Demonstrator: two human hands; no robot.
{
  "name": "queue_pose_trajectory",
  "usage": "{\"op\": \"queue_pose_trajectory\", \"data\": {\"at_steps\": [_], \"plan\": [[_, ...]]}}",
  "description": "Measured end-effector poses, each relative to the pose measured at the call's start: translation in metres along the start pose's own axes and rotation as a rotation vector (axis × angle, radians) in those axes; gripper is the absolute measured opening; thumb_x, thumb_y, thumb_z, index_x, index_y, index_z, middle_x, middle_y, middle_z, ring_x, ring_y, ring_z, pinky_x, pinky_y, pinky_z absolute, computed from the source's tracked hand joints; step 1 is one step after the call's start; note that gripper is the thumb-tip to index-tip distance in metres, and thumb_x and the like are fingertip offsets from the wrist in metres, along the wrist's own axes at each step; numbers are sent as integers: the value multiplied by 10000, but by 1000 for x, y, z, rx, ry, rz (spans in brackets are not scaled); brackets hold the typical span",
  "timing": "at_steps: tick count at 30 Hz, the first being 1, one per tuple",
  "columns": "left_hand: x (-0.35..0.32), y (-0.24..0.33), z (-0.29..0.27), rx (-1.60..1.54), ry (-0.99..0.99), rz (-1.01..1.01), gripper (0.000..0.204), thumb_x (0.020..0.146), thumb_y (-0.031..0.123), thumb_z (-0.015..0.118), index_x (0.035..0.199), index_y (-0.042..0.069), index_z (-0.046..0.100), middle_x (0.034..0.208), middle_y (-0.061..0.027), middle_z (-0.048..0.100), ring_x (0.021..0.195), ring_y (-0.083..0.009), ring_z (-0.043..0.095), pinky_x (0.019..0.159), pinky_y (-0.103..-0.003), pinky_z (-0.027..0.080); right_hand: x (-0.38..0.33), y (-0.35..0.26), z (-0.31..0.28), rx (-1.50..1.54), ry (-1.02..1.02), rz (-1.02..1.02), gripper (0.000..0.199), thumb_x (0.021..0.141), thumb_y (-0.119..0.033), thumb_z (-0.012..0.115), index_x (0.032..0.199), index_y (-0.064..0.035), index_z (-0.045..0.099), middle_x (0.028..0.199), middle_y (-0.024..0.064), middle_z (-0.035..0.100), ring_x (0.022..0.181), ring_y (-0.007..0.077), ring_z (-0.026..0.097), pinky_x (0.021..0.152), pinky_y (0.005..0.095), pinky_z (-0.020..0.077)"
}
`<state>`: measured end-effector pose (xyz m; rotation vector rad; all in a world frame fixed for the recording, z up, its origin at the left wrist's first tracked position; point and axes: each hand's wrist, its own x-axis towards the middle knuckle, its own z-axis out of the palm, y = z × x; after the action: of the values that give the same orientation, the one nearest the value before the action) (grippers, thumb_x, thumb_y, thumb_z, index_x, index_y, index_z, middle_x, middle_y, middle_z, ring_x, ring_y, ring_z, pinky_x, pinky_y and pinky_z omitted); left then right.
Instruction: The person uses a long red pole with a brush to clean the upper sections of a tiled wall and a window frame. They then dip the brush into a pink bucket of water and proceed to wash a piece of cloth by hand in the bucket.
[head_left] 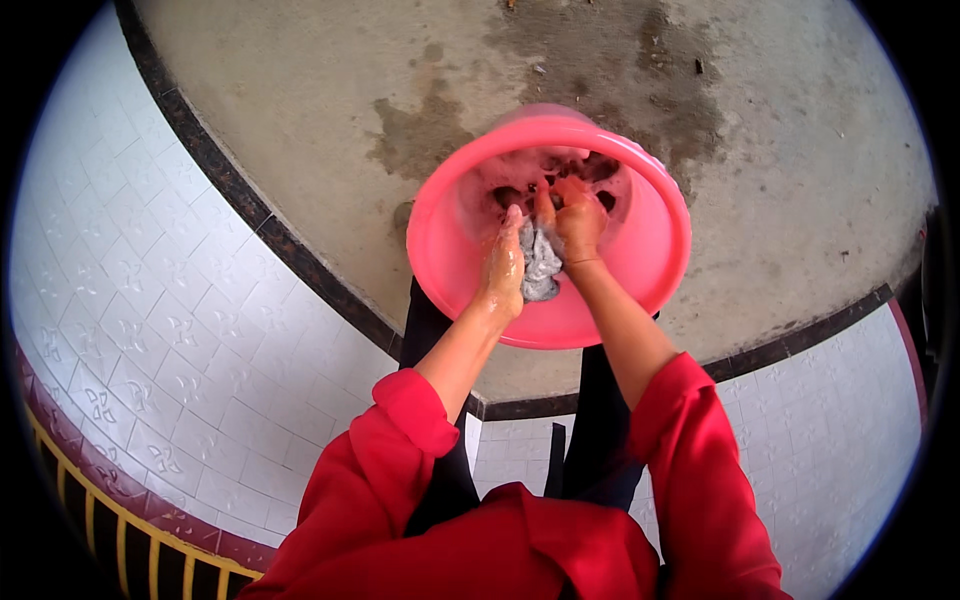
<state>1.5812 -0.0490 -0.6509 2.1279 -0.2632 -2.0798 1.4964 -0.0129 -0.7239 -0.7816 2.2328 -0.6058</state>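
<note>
Looking down from the head camera, a round pink plastic basin (640, 270) stands on a grey concrete floor (300, 90) marked with dark wet patches, just past a dark border strip (300, 250) that edges white patterned tiles (170, 330). Both hands are inside the basin. The left hand (503, 268) is closed around one side of a wet grey soapy cloth (540, 262), and the right hand (578, 220) is clenched on its other side, so the cloth is bunched between the two palms above sudsy water (520, 175). Red sleeves (410, 410) are pushed up the forearms, and dark trouser legs (600, 440) straddle the basin's near rim.
</note>
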Motion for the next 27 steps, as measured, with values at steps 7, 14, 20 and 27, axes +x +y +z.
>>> {"op": "queue_pose_trajectory", "data": {"at_steps": [7,14,20,27], "plan": [[50,-11,-72,-117,-89,45,789,844,579,511,1392,61,277,1416,-78,341,1254,-209,407,1012,-378,368,56,59,-2,601,111,80,296,770,-314,693,856,-34,649,827,118,656,749,205,617,701,327,478],[81,-25,-82,51,-48,-21,675,817,549,580,1268,71,424,1153,-49,545,1052,-188,544,882,-349,457,-55,-15,15,505,-350,-124,247,581,-65,703,765,-51,538,860,67,479,842,211,496,736,305,432],[57,-20,-76,57,-243,-103,457,856,521,546,980,81,558,853,-45,581,750,-162,578,688,-300,499,-104,-79,-24,349,-4,-41,209,697,-119,681,706,-52,483,703,114,540,666,315,547,603,385,443],[12,-23,-20,-81,-86,15,412,939,397,454,1125,41,546,1026,-37,595,927,-133,580,759,-287,502,-23,-9,-7,-72,39,-4,157,750,-221,616,738,-81,545,711,151,588,668,346,591,553,439,448]]}}
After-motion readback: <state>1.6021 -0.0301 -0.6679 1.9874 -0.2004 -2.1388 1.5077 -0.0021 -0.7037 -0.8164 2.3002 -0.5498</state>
